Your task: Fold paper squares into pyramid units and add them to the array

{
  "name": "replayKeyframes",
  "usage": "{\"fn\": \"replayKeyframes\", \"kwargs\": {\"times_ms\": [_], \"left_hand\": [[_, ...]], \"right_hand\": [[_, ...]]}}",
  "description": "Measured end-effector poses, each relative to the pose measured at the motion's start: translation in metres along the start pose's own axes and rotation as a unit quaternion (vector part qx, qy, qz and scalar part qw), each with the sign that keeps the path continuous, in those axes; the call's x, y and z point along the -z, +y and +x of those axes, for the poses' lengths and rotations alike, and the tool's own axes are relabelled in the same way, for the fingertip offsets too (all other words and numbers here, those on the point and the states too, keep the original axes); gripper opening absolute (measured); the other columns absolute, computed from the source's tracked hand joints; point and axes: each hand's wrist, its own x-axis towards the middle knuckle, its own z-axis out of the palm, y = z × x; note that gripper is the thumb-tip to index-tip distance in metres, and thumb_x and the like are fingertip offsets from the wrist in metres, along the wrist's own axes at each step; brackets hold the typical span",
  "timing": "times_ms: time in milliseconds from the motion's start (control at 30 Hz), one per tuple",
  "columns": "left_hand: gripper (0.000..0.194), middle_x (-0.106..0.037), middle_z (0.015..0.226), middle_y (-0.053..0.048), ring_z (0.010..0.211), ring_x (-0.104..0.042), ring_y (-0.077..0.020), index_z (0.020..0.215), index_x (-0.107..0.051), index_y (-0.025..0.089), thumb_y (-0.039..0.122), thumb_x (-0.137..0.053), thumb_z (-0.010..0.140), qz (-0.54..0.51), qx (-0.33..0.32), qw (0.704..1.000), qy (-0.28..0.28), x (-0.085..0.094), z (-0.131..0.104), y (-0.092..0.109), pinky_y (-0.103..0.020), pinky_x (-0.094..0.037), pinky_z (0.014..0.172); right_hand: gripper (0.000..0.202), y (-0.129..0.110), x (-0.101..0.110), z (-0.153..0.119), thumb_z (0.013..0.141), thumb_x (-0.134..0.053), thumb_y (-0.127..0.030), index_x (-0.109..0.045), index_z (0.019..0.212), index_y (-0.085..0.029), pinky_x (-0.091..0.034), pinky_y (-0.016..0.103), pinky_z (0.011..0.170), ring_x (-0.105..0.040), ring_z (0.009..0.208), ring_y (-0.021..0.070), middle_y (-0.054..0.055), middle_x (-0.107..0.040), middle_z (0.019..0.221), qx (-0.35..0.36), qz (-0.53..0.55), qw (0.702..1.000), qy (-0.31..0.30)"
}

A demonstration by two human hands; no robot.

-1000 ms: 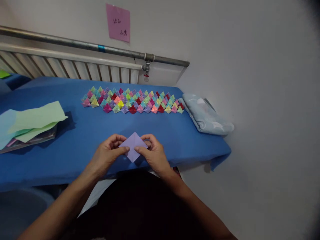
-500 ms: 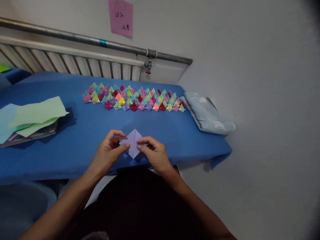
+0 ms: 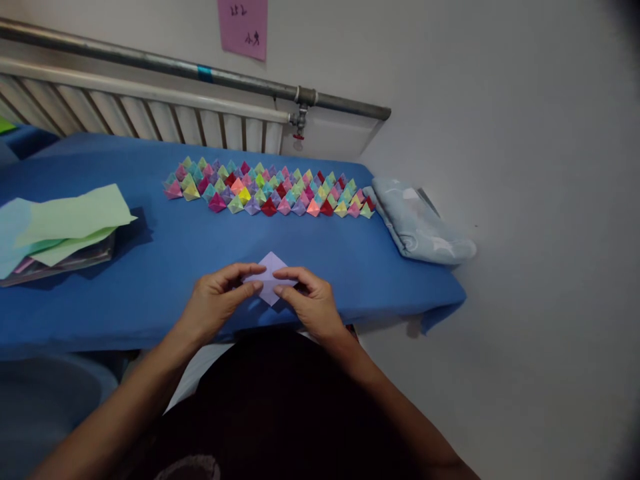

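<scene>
1. Left hand (image 3: 213, 300): grip holds the violet paper (image 3: 271, 283) by its left side.
2. Right hand (image 3: 319, 310): grip holds its right side, equally near.
3. Paper: between them, one corner toward the folded papers (image 3: 269, 208) (contact with the surface (image 3: 190, 247) unclear).

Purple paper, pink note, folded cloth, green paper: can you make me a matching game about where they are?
1. Purple paper
2. Pink note
3. Folded cloth
4. Green paper

A. On the wall, above the pipe
B. At the right end of the blue cover
C. At the left side, on a stack
D. Between the left hand and right hand

Right pairs: 1-D, 2-A, 3-B, 4-C
</scene>
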Motion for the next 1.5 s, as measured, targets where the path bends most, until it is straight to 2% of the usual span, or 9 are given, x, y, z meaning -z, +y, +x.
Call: {"fn": "replayKeyframes", "kwargs": {"times_ms": [167,333,467,700,867,967,1200,1333,1500], "left_hand": [[0.033,-0.075,0.091,-0.003,0.080,-0.066,-0.0177,0.105,-0.075,0.025,0.044,-0.069,0.079,0.099,-0.090,0.991,-0.004,0.003,0.001,-0.002,-0.031,-0.055,0.073],[0.027,-0.072,0.091,-0.002,0.081,-0.067,-0.0153,0.108,-0.073,0.024,0.039,-0.059,0.090,0.197,-0.211,0.957,0.000,0.004,0.003,-0.008,-0.028,-0.056,0.075],[0.026,-0.071,0.095,-0.001,0.085,-0.068,-0.0145,0.111,-0.072,0.026,0.037,-0.054,0.095,0.257,-0.268,0.928,0.032,0.002,0.005,-0.017,-0.027,-0.056,0.076],[0.022,-0.060,0.095,-0.002,0.084,-0.063,-0.0127,0.107,-0.072,0.026,0.032,-0.053,0.097,0.317,-0.323,0.888,0.085,-0.002,0.008,-0.023,-0.025,-0.055,0.072],[0.022,-0.059,0.099,-0.003,0.088,-0.062,-0.0135,0.107,-0.071,0.024,0.031,-0.052,0.098,0.313,-0.341,0.883,0.076,-0.002,0.008,-0.023,-0.026,-0.054,0.074],[0.022,-0.061,0.095,-0.002,0.085,-0.062,-0.0135,0.109,-0.070,0.025,0.030,-0.051,0.098,0.326,-0.351,0.875,0.072,-0.001,0.009,-0.024,-0.026,-0.053,0.072],[0.020,-0.067,0.091,-0.004,0.083,-0.060,-0.0170,0.101,-0.071,0.025,0.029,-0.052,0.098,0.412,-0.424,0.800,0.104,0.001,0.024,-0.033,-0.033,-0.047,0.075],[0.019,-0.071,0.098,-0.006,0.092,-0.062,-0.0194,0.101,-0.071,0.025,0.022,-0.053,0.097,0.454,-0.450,0.762,0.102,0.000,0.032,-0.038,-0.036,-0.046,0.082],[0.022,-0.072,0.100,-0.006,0.097,-0.062,-0.0214,0.103,-0.071,0.024,0.017,-0.050,0.097,0.480,-0.448,0.751,0.070,-0.001,0.031,-0.045,-0.040,-0.044,0.086]], "right_hand": [[0.023,0.001,0.001,0.001,0.078,-0.068,-0.020,-0.075,0.099,-0.026,-0.051,0.029,0.080,-0.063,0.087,0.0150,0.001,-0.070,0.097,0.037,-0.031,0.999,0.017],[0.023,-0.001,0.001,0.003,0.080,-0.064,-0.018,-0.075,0.099,-0.024,-0.051,0.027,0.075,-0.062,0.080,0.0134,0.001,-0.068,0.091,0.072,-0.092,0.993,0.013],[0.022,0.000,0.000,0.004,0.083,-0.063,-0.018,-0.075,0.100,-0.026,-0.052,0.026,0.074,-0.061,0.081,0.0132,0.002,-0.065,0.091,0.105,-0.137,0.985,0.029],[0.022,0.005,-0.002,0.006,0.082,-0.066,-0.017,-0.076,0.098,-0.027,-0.054,0.027,0.078,-0.060,0.090,0.0144,0.003,-0.059,0.100,0.122,-0.176,0.975,0.056],[0.017,0.007,-0.001,0.006,0.083,-0.066,-0.018,-0.077,0.093,-0.027,-0.055,0.029,0.078,-0.061,0.093,0.0152,0.004,-0.059,0.108,0.123,-0.180,0.974,0.054],[0.015,0.007,0.000,0.006,0.084,-0.066,-0.019,-0.077,0.091,-0.026,-0.054,0.034,0.086,-0.061,0.096,0.0172,0.005,-0.061,0.105,0.141,-0.206,0.967,0.057],[0.018,0.016,0.001,0.015,0.089,-0.061,-0.020,-0.077,0.094,-0.028,-0.046,0.038,0.092,-0.058,0.099,0.0194,0.005,-0.064,0.103,0.190,-0.313,0.929,0.053],[0.018,0.024,0.002,0.023,0.090,-0.061,-0.019,-0.075,0.098,-0.027,-0.039,0.039,0.093,-0.057,0.100,0.0209,0.005,-0.066,0.103,0.210,-0.386,0.897,0.043],[0.020,0.030,0.005,0.019,0.093,-0.057,-0.020,-0.073,0.100,-0.030,-0.031,0.042,0.096,-0.054,0.104,0.0224,0.004,-0.068,0.107,0.213,-0.451,0.867,0.010]]}}
